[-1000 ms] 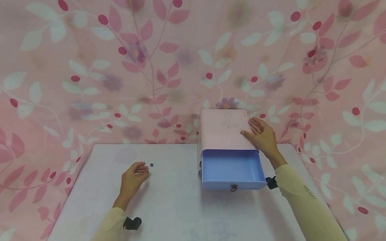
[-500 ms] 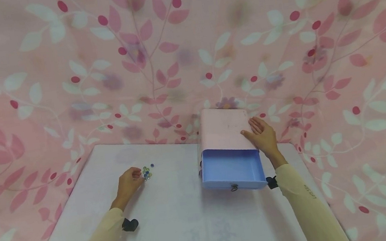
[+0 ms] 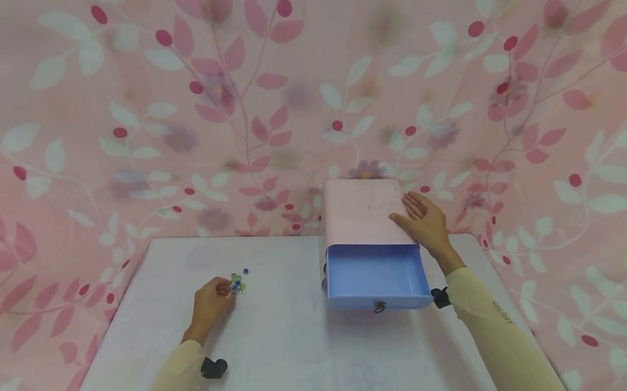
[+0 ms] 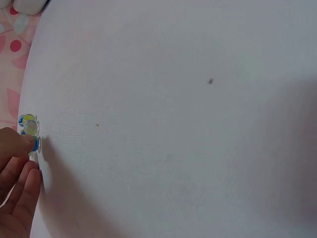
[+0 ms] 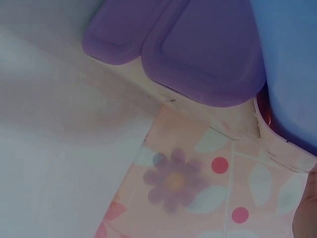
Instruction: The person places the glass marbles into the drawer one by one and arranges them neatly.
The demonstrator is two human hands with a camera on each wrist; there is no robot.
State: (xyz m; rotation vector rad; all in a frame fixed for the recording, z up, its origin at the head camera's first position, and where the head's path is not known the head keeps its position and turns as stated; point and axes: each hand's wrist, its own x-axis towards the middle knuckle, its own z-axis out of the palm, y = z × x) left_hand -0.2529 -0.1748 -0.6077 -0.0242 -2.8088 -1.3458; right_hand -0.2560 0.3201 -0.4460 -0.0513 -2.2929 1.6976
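Observation:
A small cluster of glass marbles (image 3: 237,284), clear, green and blue, lies on the white table at the left. One dark blue marble (image 3: 246,271) sits just beyond it. My left hand (image 3: 209,306) is at the cluster's near-left side, fingers bent. In the left wrist view a fingertip overlaps a blue marble (image 4: 35,144); I cannot tell whether it is pinched. A pink drawer chest (image 3: 363,206) stands at the back right, its blue drawer (image 3: 375,269) pulled out toward me. My right hand (image 3: 427,224) rests against the chest's right edge, thumb over the top, fingers straight.
Purple drawers (image 5: 208,54) sit beside the blue one in the right wrist view. A metal ring pull (image 3: 379,307) hangs on the blue drawer's front. Pink floral cloth (image 3: 254,98) rises behind the white table (image 3: 288,368).
My left hand has drawn back slightly toward me and left from over the marbles, so more of the cluster shows. The right hand and the chest have stayed in place.

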